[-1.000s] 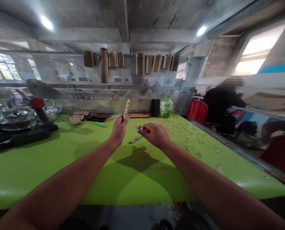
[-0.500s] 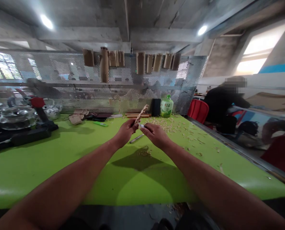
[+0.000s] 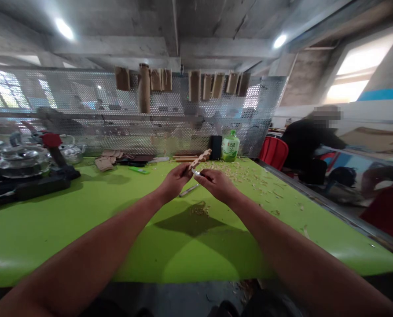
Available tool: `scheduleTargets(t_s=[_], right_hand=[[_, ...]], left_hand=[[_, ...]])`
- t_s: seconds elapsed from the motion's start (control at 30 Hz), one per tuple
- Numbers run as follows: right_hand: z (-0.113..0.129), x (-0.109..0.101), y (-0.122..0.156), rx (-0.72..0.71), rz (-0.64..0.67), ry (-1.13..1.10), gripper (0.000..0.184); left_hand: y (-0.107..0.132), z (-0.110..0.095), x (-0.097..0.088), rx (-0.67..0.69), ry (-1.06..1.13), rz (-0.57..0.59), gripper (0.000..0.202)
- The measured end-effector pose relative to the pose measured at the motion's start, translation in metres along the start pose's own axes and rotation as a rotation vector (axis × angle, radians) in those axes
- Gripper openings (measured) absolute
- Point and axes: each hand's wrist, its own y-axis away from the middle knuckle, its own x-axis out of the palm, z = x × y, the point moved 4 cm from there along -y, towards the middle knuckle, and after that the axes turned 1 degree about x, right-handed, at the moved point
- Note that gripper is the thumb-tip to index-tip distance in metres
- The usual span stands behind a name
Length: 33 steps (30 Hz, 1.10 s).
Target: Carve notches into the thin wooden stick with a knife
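Green surface (image 3: 84,229) fills the near view, with a small heap of shavings (image 3: 200,210) lying in the shadow below the hands. Just beyond the heap, between the wrists, lies a thin rod (image 3: 189,190).

Both hands are closed on something. The left hand (image 3: 174,182) grips the lower end of a stick (image 3: 203,156), which is raised above the surface and tilts up to the right, its notched end free. The right hand (image 3: 218,185) clasps a small tool (image 3: 196,173) — only a bright bit shows, close beside the stick; I cannot tell whether they touch.

Pale and slim, the stick looks like wood: probably light, stiff and dry rather than slippery. Its narrow necks between notches seem the fragile part — bending there could snap it. The lower end, where the left hand has it, looks the sounder hold, with fingertips clear of the tool.

Farther off stand a black block (image 3: 216,147) and a bottle (image 3: 230,147); behind them, wood pieces (image 3: 194,86) hang on a mesh panel (image 3: 110,127).
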Motion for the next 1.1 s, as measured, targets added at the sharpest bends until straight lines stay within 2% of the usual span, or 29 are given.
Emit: scheduleTargets(t_s=[0.13,0.23,0.33,0.53,0.8,0.87,1.0,1.1], right_hand=[[0.0,0.001,-0.001,0.001,0.05,0.017,0.041],[0.002,0.002,-0.001,0.005,0.057,0.036,0.041],[0.005,0.002,0.001,-0.002,0.018,0.066,0.04],[0.007,0.003,0.004,-0.009,-0.045,0.141,0.039],[0.007,0.003,0.006,-0.015,-0.213,0.367,0.04],[0.004,0.004,0.004,0.006,-0.189,0.346,0.04],[-0.002,0.009,-0.001,0.01,-0.039,0.14,0.041],[-0.004,0.009,-0.002,-0.009,-0.02,0.047,0.042]], left_hand=[[0.004,-0.009,-0.005,0.034,-0.227,0.091,0.026],[0.005,-0.011,-0.005,-0.022,-0.34,0.044,0.036],[0.005,-0.014,-0.003,-0.051,-0.419,-0.027,0.033],[0.007,-0.017,-0.002,-0.08,-0.455,-0.05,0.031],[0.01,-0.011,0.006,-0.197,-0.315,-0.115,0.032],[0.011,-0.008,0.008,-0.223,-0.301,-0.108,0.034],[0.012,-0.006,0.01,-0.234,-0.31,-0.043,0.036],[0.011,-0.008,0.008,-0.207,-0.336,-0.02,0.038]])
